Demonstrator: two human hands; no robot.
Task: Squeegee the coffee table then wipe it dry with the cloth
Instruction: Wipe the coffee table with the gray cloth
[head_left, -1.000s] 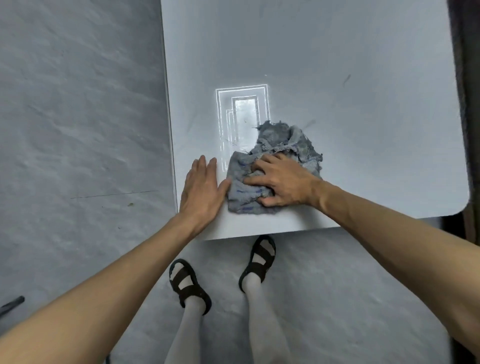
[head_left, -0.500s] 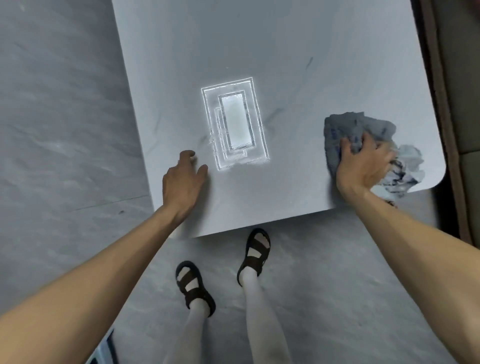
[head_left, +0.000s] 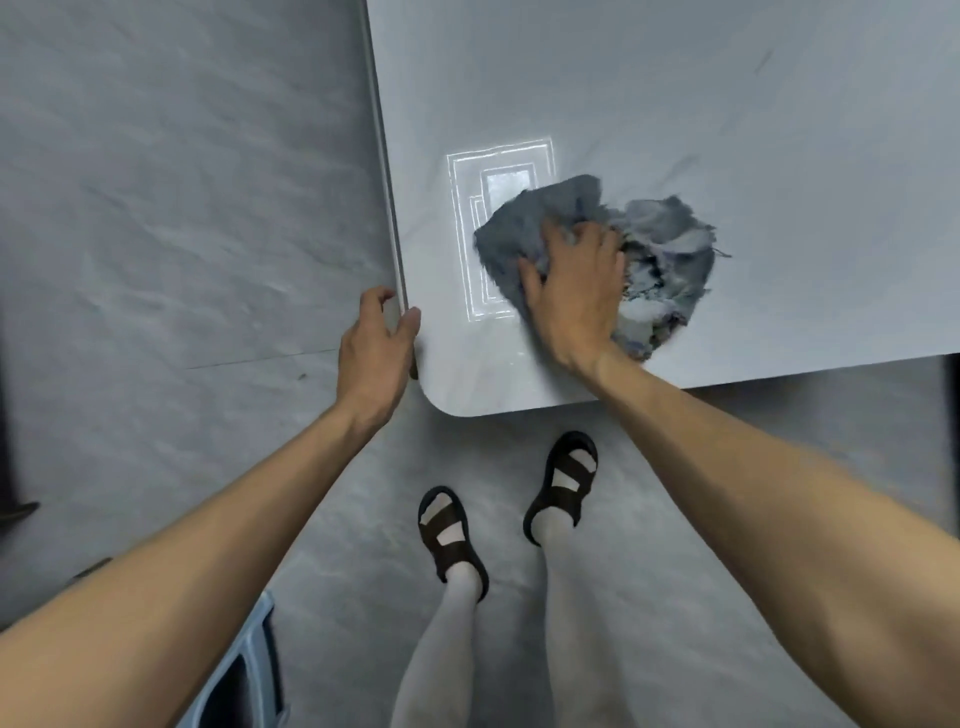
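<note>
The pale grey coffee table (head_left: 675, 104) fills the upper right, its rounded near-left corner just in front of my feet. A crumpled grey-blue cloth (head_left: 660, 254) lies on the tabletop near that corner. My right hand (head_left: 576, 291) presses down on the cloth's left part, fingers bunching the fabric. My left hand (head_left: 376, 348) curls around the table's left edge close to the corner, thumb on top. A bright rectangular light reflection (head_left: 498, 192) shines on the glossy surface beside the cloth. No squeegee is in view.
Grey marbled floor (head_left: 182, 208) surrounds the table on the left and front. My sandalled feet (head_left: 452, 535) stand right below the table edge. A light blue object (head_left: 249, 670) pokes in at the bottom left, under my left forearm.
My right hand has swept the cloth from the table's right corner back to the left part. My left hand has shifted from the tabletop to grip the left edge.
</note>
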